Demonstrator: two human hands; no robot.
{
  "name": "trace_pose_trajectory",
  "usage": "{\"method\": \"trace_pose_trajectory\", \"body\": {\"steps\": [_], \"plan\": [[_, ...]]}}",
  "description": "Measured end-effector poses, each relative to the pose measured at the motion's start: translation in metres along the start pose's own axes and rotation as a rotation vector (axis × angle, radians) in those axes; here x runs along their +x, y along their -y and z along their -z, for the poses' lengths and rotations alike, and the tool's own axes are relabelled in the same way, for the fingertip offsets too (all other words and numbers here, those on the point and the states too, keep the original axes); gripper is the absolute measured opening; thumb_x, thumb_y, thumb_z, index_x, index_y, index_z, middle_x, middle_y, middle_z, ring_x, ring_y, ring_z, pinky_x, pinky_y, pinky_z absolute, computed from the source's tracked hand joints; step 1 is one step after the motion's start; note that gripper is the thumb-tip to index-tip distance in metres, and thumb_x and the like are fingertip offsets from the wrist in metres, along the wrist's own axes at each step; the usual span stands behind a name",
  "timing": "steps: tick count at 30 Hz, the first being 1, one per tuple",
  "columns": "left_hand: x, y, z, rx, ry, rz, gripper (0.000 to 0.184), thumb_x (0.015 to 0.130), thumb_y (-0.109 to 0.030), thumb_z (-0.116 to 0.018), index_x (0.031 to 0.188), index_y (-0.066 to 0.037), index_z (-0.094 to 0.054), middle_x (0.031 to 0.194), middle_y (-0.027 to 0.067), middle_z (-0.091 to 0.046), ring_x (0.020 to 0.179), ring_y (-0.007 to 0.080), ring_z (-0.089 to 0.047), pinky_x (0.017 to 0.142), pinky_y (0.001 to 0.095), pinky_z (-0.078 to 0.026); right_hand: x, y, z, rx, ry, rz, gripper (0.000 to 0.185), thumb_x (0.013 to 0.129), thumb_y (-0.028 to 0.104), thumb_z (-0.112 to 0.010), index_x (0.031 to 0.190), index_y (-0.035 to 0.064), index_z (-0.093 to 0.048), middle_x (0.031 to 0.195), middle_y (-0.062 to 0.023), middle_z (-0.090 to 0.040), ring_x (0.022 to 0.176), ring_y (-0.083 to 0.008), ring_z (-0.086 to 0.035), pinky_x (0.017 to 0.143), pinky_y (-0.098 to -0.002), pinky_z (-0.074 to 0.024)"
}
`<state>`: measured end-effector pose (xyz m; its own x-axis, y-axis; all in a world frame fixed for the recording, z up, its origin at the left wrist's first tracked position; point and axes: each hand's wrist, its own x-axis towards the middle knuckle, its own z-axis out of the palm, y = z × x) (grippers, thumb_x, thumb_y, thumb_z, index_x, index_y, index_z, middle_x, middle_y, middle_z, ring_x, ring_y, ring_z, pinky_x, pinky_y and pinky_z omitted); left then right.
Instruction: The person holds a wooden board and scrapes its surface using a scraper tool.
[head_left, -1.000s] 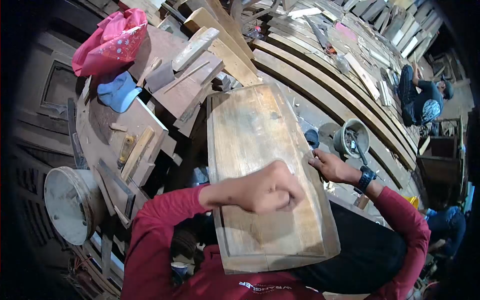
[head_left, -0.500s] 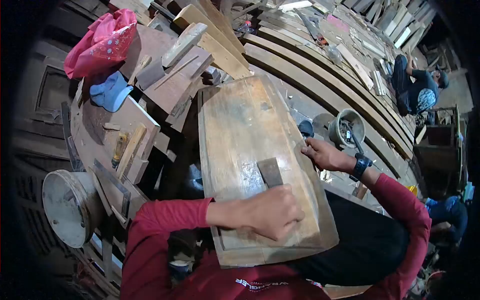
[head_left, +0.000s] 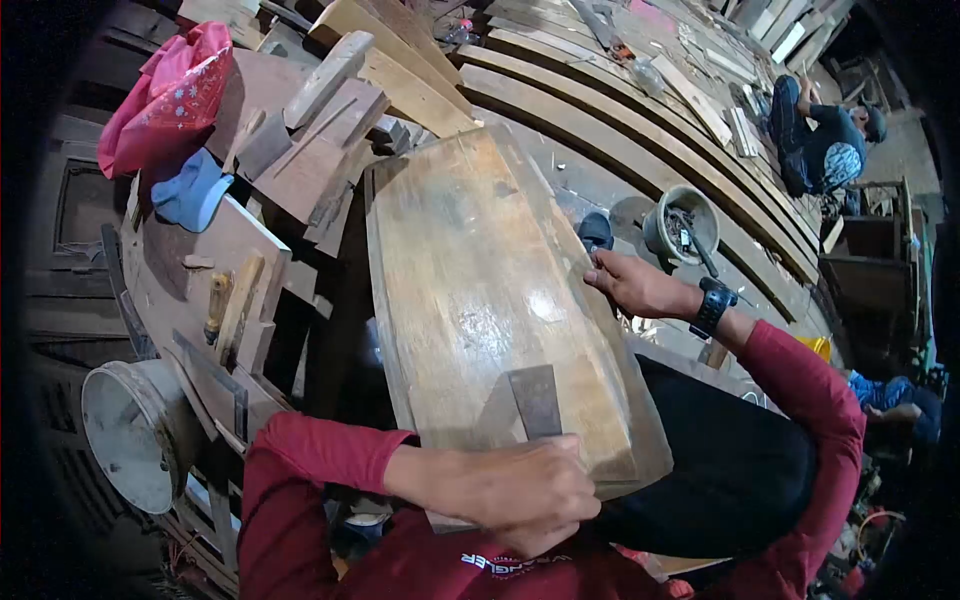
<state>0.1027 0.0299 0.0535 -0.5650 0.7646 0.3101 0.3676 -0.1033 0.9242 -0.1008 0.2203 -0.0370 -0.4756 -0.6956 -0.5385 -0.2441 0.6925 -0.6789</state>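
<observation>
A wooden panel point(head_left: 470, 270) with a bevelled border lies across my lap, tilted away from me. Near its lower end, my left hand point(head_left: 535, 490) is closed round a dark, flat rectangular piece point(head_left: 537, 400), which stands out beyond the fingers over the panel's face. The part inside the fist is hidden. At the panel's right edge, my right hand point(head_left: 640, 285) grips the border between thumb and fingers.
A workbench at the left bears a pink bag point(head_left: 175, 100), a blue cap point(head_left: 193, 192) and a wood-handled tool point(head_left: 217, 305). A white bucket point(head_left: 130, 435) hangs below. Right are a pail point(head_left: 682, 222), long planks point(head_left: 640, 150) and a seated person point(head_left: 835, 140).
My left hand has moved down the panel towards my body, bringing the dark piece with it. My right hand keeps its place on the edge. The whole view has shifted slightly.
</observation>
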Motion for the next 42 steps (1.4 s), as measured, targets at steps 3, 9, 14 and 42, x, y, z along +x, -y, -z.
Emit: {"method": "trace_pose_trajectory", "body": {"steps": [3,9,14,42], "plan": [[0.001,0.043,0.006,0.246,-0.035,0.079,0.014,0.068,-0.012,-0.065,0.065,-0.008,-0.052,0.065,0.0056,-0.049,0.067,0.0251,-0.058,0.072,0.0378,-0.043,-0.001,0.003,-0.001,0.029,0.026,-0.053,0.039,0.108,0.037,-0.046,0.112,-0.0005,-0.054,0.101,-0.0282,-0.062,0.096,-0.0427,-0.061,0.084,-0.0473,-0.0466],[-0.002,0.011,-0.005,0.022,-0.066,-0.035,0.012,0.064,-0.014,-0.065,0.059,-0.005,-0.058,0.059,0.0123,-0.059,0.059,0.0299,-0.062,0.065,0.0393,-0.044,0.0,0.001,-0.003,0.003,0.005,-0.047,0.039,0.107,0.036,-0.046,0.109,-0.0017,-0.053,0.096,-0.0276,-0.062,0.089,-0.0411,-0.062,0.08,-0.0475,-0.0474],[-0.003,0.036,0.013,0.174,-0.106,0.076,0.011,0.069,-0.009,-0.063,0.066,-0.008,-0.053,0.064,0.006,-0.051,0.066,0.0269,-0.058,0.071,0.0395,-0.042,0.002,-0.009,-0.006,-0.082,-0.009,-0.005,0.039,0.108,0.036,-0.046,0.112,-0.0017,-0.053,0.096,-0.026,-0.063,0.088,-0.038,-0.063,0.079,-0.0464,-0.0482],[-0.034,0.007,0.01,0.045,-0.129,0.04,0.012,0.07,-0.011,-0.066,0.062,-0.006,-0.058,0.061,0.0086,-0.057,0.059,0.0295,-0.059,0.067,0.0401,-0.04,-0.004,0.009,-0.001,-0.001,-0.019,-0.091,0.036,0.108,0.033,-0.047,0.112,-0.0015,-0.055,0.093,-0.0211,-0.064,0.085,-0.0268,-0.063,0.078,-0.0414,-0.0497]]}}
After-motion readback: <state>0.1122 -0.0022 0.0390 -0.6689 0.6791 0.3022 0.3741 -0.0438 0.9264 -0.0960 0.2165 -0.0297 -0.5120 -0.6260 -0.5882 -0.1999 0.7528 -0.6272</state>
